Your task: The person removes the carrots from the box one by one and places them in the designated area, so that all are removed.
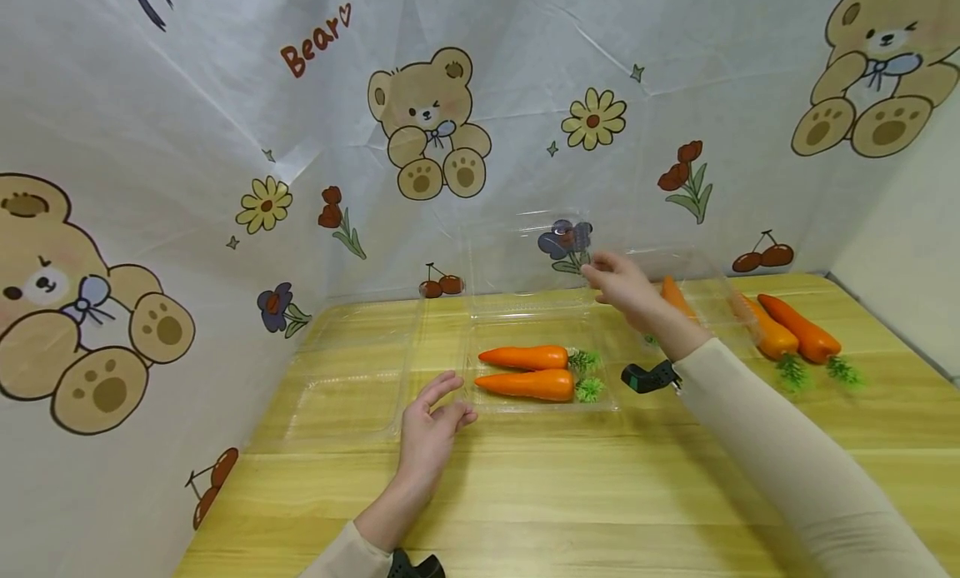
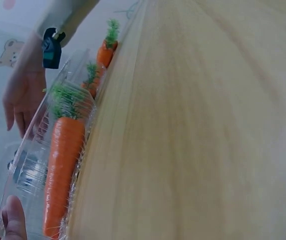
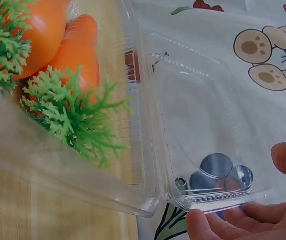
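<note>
Two orange toy carrots [image 1: 528, 385] with green tops lie side by side in a clear plastic clamshell box [image 1: 543, 409]. Its hinged lid [image 1: 525, 303] stands raised at the back. By the box's front left corner, my left hand [image 1: 429, 428] pinches the rim between thumb [image 2: 15, 217] and finger. My right hand [image 1: 626, 291] reaches to the lid's right side. In the right wrist view its fingertips [image 3: 199, 225] touch the outer edge of the lid, the thumb apart from it.
Another clear clamshell [image 1: 345, 378] lies spread at the left. On the right, a further clear container [image 1: 723, 286] stands partly behind my right arm, around a carrot [image 1: 677, 299]. More carrots [image 1: 798, 324] lie beside it. A bear-printed cloth [image 1: 517, 28] hangs behind the wooden table [image 1: 525, 495].
</note>
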A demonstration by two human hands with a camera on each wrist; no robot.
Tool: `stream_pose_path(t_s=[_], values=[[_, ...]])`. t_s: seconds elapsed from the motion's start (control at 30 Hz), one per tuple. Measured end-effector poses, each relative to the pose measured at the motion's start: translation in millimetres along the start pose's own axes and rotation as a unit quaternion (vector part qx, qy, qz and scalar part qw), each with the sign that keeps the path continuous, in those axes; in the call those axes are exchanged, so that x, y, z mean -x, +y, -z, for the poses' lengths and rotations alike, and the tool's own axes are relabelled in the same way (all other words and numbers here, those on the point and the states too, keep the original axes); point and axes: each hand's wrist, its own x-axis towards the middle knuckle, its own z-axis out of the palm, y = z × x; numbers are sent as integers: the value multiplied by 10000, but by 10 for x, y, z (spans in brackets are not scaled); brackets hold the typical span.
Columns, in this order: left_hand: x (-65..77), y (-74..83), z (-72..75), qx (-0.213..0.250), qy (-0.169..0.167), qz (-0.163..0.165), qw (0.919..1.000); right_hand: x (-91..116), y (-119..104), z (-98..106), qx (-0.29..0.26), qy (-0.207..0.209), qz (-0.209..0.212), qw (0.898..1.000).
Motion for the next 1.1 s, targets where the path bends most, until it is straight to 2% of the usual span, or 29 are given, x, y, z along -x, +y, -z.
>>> stream_pose_path(t_s=[0.3,0.83,0.97,1.1], values=[[3,-4,11,-15,-56,-12,10000,-68,44,-46,-147,-62,-469,9988],[17,-2,18,-27,-100,-12,9999,-78,130,-141,-83,-285,-667,9973],[17,-5,20,-23,-93,-23,10000,-71,128,-140,62,-250,-646,9976],[12,-7,19,-28,-85,-24,10000,-48,119,-128,467,-139,-593,9971]])
